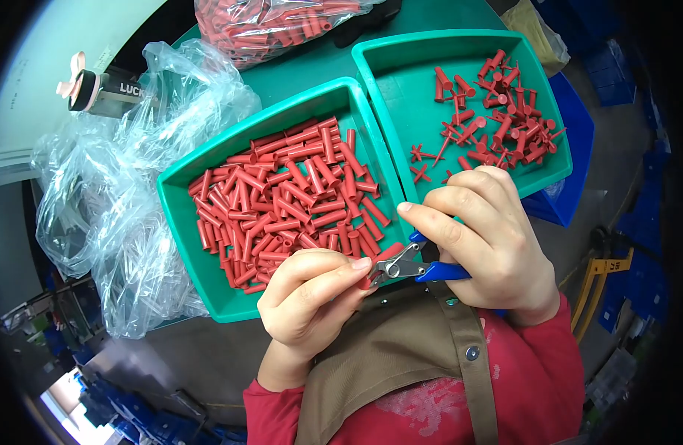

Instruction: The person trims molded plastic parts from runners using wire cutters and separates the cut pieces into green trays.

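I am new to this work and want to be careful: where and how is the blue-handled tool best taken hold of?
Probably best to grip the blue-handled tool around its handles, coming from the person's right, as the right hand holds it. Its metal end points left, toward the left hand, so that end seems better left free.

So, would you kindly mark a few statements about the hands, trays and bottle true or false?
1. The right hand grips blue-handled pliers. True.
2. The left hand is empty. False: the left hand holds a red piece at the pliers' jaws.
3. The left tray holds many red tubes. True.
4. The bottle stands inside the right tray. False: the bottle is beside clear plastic; the right tray holds red parts.
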The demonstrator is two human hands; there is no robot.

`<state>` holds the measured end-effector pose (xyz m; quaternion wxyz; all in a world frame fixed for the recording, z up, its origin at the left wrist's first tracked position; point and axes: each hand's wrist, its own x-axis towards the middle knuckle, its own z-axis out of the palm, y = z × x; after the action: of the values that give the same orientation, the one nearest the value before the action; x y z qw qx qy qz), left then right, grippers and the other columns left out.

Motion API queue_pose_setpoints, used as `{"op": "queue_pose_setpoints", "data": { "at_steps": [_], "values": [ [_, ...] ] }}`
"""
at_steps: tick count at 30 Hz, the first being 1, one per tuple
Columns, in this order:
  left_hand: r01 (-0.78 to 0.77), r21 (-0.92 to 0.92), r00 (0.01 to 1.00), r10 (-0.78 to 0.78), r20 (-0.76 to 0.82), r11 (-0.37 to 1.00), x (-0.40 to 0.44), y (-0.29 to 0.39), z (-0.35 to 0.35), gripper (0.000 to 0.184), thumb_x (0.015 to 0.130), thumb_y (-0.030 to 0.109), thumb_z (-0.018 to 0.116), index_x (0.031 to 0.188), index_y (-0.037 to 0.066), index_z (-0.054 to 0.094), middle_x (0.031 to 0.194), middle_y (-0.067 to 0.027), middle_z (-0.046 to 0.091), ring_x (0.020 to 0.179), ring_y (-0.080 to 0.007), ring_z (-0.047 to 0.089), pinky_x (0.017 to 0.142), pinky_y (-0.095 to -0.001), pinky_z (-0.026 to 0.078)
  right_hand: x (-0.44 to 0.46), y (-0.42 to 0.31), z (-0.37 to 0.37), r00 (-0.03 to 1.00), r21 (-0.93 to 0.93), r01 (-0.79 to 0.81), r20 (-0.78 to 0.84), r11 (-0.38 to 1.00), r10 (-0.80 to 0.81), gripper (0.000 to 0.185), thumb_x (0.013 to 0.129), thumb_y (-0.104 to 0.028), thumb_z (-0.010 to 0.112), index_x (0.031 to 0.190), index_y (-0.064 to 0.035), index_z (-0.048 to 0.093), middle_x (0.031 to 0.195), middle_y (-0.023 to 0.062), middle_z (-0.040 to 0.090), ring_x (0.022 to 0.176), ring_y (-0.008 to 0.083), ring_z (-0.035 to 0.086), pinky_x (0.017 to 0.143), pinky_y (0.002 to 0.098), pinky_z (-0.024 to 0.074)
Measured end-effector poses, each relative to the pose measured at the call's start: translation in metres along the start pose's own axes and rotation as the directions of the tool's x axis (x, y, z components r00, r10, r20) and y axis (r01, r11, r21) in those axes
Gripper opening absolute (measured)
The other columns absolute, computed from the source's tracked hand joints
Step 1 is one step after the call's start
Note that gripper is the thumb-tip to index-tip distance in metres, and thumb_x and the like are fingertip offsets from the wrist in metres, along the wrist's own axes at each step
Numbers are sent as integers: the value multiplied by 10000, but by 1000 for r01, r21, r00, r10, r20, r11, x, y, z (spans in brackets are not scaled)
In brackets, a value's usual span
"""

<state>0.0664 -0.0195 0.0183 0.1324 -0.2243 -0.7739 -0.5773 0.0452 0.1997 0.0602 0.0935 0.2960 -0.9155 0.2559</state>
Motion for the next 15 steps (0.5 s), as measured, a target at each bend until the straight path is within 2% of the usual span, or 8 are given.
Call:
{"op": "queue_pose_setpoints", "data": {
  "at_steps": [11,13,15],
  "values": [
    [-64,124,997,59,40,990,1,8,-4,415,636,-70,789,1030,21,699,890,-71,629,757,-203,637,654,-313,526,-3,1,0,999,3,23,-36,1000,-23,361,624,-86,715,982,-52,685,816,48,569,758,242,557,716,386,437],
    [-80,154,997,76,33,985,0,8,-3,288,696,2,798,967,10,699,839,-84,619,719,-191,610,634,-298,503,-4,1,-1,999,10,18,-40,1000,-17,346,629,-87,719,972,-51,686,804,44,566,747,238,557,711,382,436],
    [-86,157,996,81,40,984,1,9,-3,293,692,0,797,968,10,698,838,-85,620,719,-192,610,634,-299,503,-4,2,-2,1000,33,24,-19,999,-23,332,626,-94,731,952,-47,688,781,41,562,712,227,555,681,368,433]
  ]
}}
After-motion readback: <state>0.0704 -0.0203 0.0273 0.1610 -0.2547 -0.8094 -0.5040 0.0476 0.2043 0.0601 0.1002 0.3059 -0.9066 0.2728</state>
